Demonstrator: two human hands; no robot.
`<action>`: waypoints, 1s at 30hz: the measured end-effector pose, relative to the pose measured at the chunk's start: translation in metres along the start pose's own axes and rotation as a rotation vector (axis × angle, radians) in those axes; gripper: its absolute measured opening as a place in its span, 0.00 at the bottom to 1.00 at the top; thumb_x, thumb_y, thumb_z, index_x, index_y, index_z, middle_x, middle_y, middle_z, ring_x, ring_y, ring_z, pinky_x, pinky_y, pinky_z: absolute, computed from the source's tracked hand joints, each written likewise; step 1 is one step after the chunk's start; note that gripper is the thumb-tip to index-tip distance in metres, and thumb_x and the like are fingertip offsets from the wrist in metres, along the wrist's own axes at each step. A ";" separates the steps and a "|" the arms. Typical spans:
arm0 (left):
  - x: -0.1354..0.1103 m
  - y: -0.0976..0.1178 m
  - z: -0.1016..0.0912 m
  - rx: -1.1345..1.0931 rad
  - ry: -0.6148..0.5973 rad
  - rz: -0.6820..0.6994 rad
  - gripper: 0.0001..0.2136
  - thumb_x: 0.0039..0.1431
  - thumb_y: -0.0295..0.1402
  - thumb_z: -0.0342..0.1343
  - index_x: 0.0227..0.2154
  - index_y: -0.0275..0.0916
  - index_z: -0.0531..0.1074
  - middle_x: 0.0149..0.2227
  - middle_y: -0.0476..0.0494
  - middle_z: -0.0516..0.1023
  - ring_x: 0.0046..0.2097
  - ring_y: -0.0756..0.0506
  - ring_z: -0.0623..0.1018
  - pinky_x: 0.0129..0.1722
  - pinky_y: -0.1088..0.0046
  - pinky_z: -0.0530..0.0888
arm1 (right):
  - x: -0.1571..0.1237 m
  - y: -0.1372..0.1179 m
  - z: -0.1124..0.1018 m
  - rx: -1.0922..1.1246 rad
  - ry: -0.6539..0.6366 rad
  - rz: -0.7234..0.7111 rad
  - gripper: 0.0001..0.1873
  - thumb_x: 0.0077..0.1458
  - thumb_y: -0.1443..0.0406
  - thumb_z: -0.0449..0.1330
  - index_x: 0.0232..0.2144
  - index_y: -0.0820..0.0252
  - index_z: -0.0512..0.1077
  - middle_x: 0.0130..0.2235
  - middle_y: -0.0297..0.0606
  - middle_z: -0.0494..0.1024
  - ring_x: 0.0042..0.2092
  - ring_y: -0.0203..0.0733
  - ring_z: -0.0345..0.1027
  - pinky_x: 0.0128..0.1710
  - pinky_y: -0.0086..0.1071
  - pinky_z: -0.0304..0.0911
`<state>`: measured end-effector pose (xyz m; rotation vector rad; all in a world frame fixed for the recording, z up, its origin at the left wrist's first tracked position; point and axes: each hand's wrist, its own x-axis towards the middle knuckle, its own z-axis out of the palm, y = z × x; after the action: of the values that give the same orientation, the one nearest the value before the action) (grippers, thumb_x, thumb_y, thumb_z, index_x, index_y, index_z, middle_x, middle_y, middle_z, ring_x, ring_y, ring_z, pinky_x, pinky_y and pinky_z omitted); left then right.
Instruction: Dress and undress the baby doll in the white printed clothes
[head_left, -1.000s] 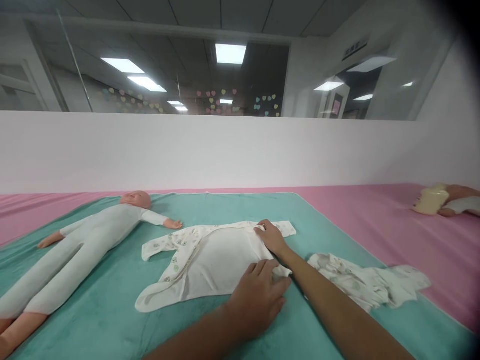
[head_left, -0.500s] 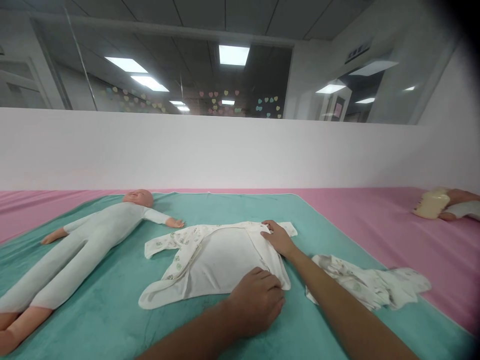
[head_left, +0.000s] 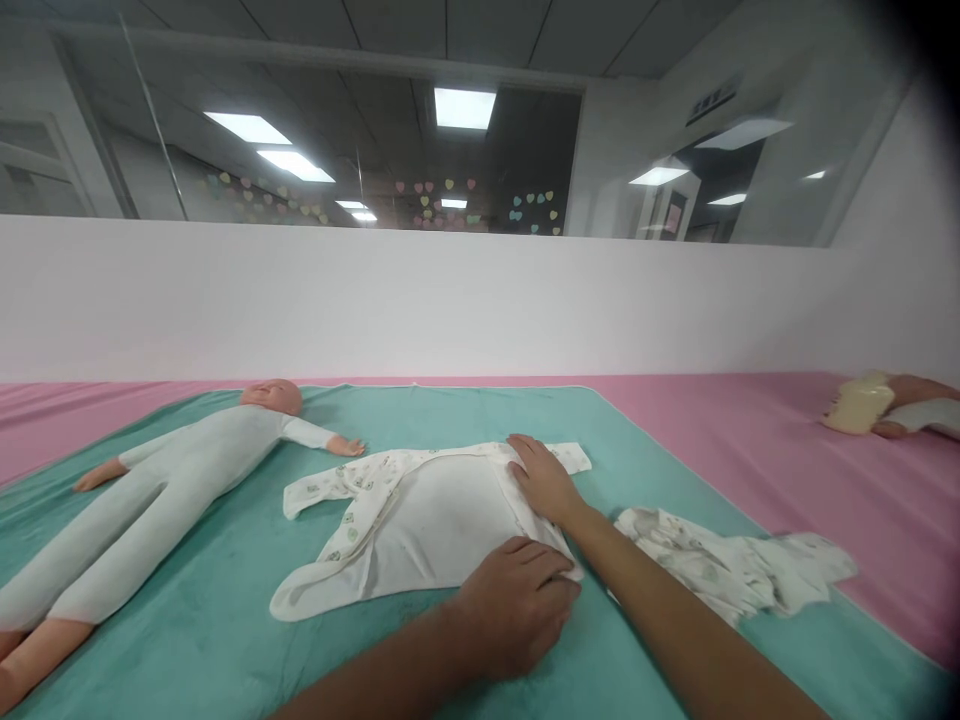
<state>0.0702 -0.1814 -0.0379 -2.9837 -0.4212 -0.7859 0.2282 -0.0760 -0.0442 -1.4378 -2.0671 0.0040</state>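
Note:
A white baby shirt with a small green-and-brown print lies spread open, plain inside upward, on the teal blanket. My right hand lies flat on the shirt's right front panel, near the shoulder, fingers stretched out. At the lower right corner of the hem, my left hand has its fingers curled round the cloth edge; the fingertips are partly hidden. To the left a baby doll in a white bodysuit rests on its back, one hand close to the shirt's sleeve.
Right of my right forearm lies a crumpled printed baby garment. Pink sheet surrounds the blanket. At the far right are a yellowish bottle-like object and part of another doll. A white wall with a window stands behind.
My right hand has slid slightly left and flattened onto the shirt's panel. My left hand has shifted a little right along the hem corner. The view has moved slightly.

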 end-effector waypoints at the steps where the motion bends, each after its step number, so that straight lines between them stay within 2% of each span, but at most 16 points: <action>1: 0.000 -0.001 0.001 -0.012 0.007 0.007 0.12 0.58 0.29 0.46 0.44 0.37 0.65 0.45 0.45 0.72 0.47 0.47 0.69 0.49 0.69 0.63 | -0.001 -0.002 0.001 0.017 -0.044 -0.028 0.24 0.59 0.61 0.43 0.57 0.58 0.56 0.59 0.39 0.59 0.59 0.42 0.49 0.58 0.38 0.45; 3: -0.002 -0.003 0.003 -0.024 -0.018 0.035 0.10 0.57 0.29 0.46 0.41 0.38 0.67 0.41 0.47 0.75 0.42 0.49 0.71 0.48 0.70 0.64 | -0.004 -0.006 0.007 0.034 -0.172 -0.061 0.27 0.60 0.56 0.41 0.58 0.60 0.54 0.61 0.40 0.55 0.61 0.42 0.45 0.60 0.39 0.41; 6: -0.005 -0.004 0.007 -0.011 -0.070 0.063 0.06 0.55 0.29 0.47 0.34 0.39 0.68 0.31 0.48 0.75 0.35 0.50 0.72 0.40 0.72 0.66 | -0.009 -0.009 0.016 0.023 -0.332 -0.073 0.33 0.59 0.49 0.39 0.60 0.63 0.50 0.63 0.42 0.48 0.64 0.45 0.37 0.61 0.41 0.34; 12: -0.007 -0.002 0.004 0.042 -0.045 0.026 0.07 0.57 0.30 0.45 0.34 0.39 0.67 0.26 0.49 0.74 0.28 0.50 0.72 0.28 0.73 0.65 | -0.009 -0.008 0.021 -0.003 -0.420 -0.086 0.38 0.57 0.45 0.36 0.62 0.64 0.44 0.64 0.41 0.40 0.65 0.44 0.28 0.62 0.40 0.29; 14: -0.013 -0.009 -0.005 0.059 -0.028 -0.026 0.08 0.57 0.30 0.45 0.35 0.40 0.68 0.25 0.49 0.73 0.27 0.50 0.72 0.28 0.73 0.65 | -0.009 -0.008 0.020 -0.001 -0.422 -0.078 0.38 0.57 0.45 0.36 0.62 0.61 0.43 0.64 0.40 0.39 0.65 0.43 0.28 0.62 0.40 0.29; 16: -0.029 -0.023 -0.020 0.095 0.009 -0.143 0.09 0.57 0.29 0.45 0.37 0.41 0.68 0.27 0.48 0.74 0.28 0.49 0.72 0.29 0.73 0.66 | -0.010 -0.007 0.020 0.000 -0.413 -0.075 0.37 0.57 0.45 0.36 0.62 0.60 0.43 0.64 0.39 0.39 0.65 0.44 0.28 0.62 0.40 0.28; 18: -0.057 -0.044 -0.041 0.182 0.065 -0.310 0.10 0.58 0.28 0.44 0.38 0.41 0.69 0.31 0.46 0.75 0.33 0.48 0.73 0.33 0.72 0.67 | -0.010 -0.008 0.019 0.003 -0.414 -0.077 0.37 0.57 0.45 0.36 0.62 0.58 0.43 0.64 0.38 0.39 0.65 0.44 0.28 0.62 0.40 0.29; 21: -0.110 -0.073 -0.077 0.323 0.087 -0.447 0.12 0.61 0.29 0.42 0.42 0.41 0.68 0.38 0.44 0.75 0.39 0.45 0.73 0.38 0.70 0.67 | -0.011 -0.011 0.016 0.006 -0.427 -0.071 0.36 0.57 0.45 0.36 0.62 0.56 0.45 0.64 0.36 0.39 0.65 0.44 0.28 0.62 0.41 0.30; 24: -0.151 -0.084 -0.107 0.351 0.001 -0.626 0.12 0.62 0.35 0.41 0.41 0.43 0.69 0.37 0.46 0.75 0.39 0.46 0.73 0.36 0.71 0.66 | -0.013 -0.014 0.012 0.014 -0.426 -0.069 0.34 0.58 0.46 0.36 0.61 0.55 0.48 0.64 0.35 0.42 0.65 0.43 0.29 0.62 0.41 0.30; 27: -0.162 -0.077 -0.118 0.280 -0.111 -0.734 0.11 0.61 0.39 0.43 0.36 0.45 0.69 0.34 0.49 0.74 0.34 0.47 0.72 0.29 0.74 0.63 | -0.014 -0.018 0.010 0.025 -0.385 -0.077 0.31 0.59 0.48 0.37 0.59 0.54 0.53 0.63 0.34 0.46 0.64 0.41 0.34 0.62 0.41 0.32; 30: -0.155 -0.071 -0.113 0.269 -0.172 -0.747 0.08 0.56 0.40 0.49 0.32 0.42 0.68 0.33 0.49 0.72 0.34 0.47 0.71 0.27 0.74 0.61 | -0.014 -0.026 0.007 0.009 -0.239 -0.074 0.24 0.60 0.53 0.41 0.53 0.54 0.63 0.61 0.35 0.54 0.63 0.41 0.40 0.62 0.42 0.35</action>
<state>-0.1326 -0.1627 -0.0181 -2.6128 -1.5572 -0.4265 0.2058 -0.0960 -0.0475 -1.4115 -2.3080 0.1619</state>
